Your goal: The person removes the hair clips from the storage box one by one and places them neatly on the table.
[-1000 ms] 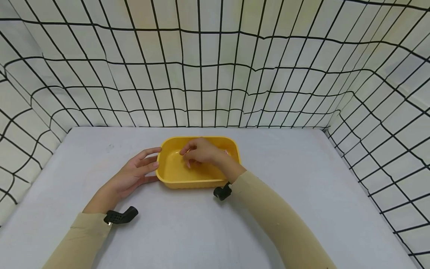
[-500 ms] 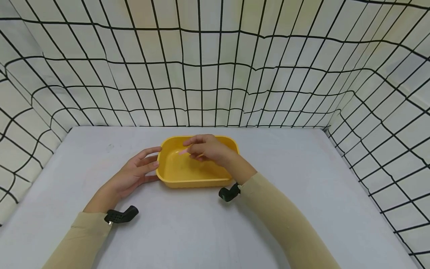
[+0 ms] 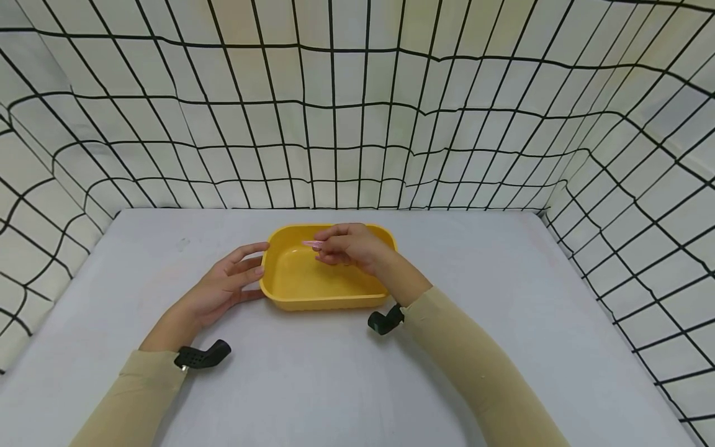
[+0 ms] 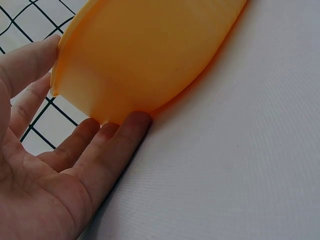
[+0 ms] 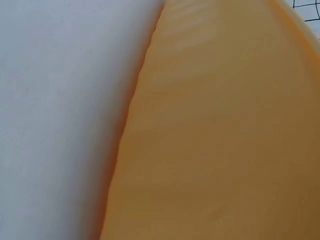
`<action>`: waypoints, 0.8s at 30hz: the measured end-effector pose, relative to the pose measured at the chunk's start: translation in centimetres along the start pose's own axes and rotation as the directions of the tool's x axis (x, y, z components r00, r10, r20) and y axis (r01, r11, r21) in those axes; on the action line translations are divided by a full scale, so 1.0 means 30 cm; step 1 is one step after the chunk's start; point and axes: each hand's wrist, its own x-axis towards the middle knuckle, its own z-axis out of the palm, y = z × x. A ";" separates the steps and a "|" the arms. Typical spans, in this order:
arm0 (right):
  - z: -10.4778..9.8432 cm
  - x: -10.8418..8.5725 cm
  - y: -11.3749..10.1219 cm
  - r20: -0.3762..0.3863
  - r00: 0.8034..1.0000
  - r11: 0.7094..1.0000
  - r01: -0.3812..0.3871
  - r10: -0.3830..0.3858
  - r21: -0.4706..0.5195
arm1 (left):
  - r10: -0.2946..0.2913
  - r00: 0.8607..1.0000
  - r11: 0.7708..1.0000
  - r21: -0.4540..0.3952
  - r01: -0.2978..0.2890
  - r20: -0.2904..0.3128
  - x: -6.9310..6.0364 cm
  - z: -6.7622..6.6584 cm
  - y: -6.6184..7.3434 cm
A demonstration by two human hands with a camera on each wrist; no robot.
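A yellow plastic tray sits on the white table. At its left end my left hand touches the wall with fingers spread and fairly straight. The left wrist view shows the fingertips of the left hand against the tray's outer side. Above the tray's inside, my right hand pinches a small, slim pink object between thumb and fingers. One end of it points left; its exact kind is too small to tell. The right wrist view holds only the tray's outer wall and the tabletop.
The white table spreads around the tray. Black netting over pale walls rises behind and on both sides. Black wrist cameras are strapped on the left wrist and the right wrist.
My right hand has risen slightly and shifted right, bringing the pink object up from the tray's floor. The left hand stays at the tray's left end.
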 end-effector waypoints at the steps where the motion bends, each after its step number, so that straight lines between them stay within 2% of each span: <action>1: -0.001 0.001 0.002 -0.008 1.000 1.000 0.000 0.000 0.013 | 0.000 1.000 1.000 -0.001 0.000 -0.001 0.000 0.000 0.001; 4: -0.003 0.002 0.006 -0.026 1.000 0.999 0.005 -0.004 0.042 | 0.003 1.000 1.000 -0.007 -0.003 0.001 0.000 0.001 0.003; 10: -0.017 -0.010 0.008 0.007 1.000 0.999 0.018 -0.018 0.042 | 0.014 1.000 1.000 -0.009 -0.014 0.007 -0.004 0.005 0.004; 14: -0.037 -0.031 0.001 0.016 1.000 1.000 0.017 -0.018 0.023 | 0.015 1.000 1.000 -0.010 -0.015 0.010 -0.003 0.006 0.004; 18: -0.063 -0.049 -0.004 0.019 0.999 0.999 0.048 -0.047 -0.017 | 0.009 1.000 1.000 -0.007 -0.009 0.006 -0.002 0.002 0.002; 24: -0.098 -0.068 -0.002 0.104 0.991 0.994 0.090 -0.084 -0.060 | 0.011 1.000 1.000 -0.007 -0.011 0.006 -0.002 -0.001 -0.002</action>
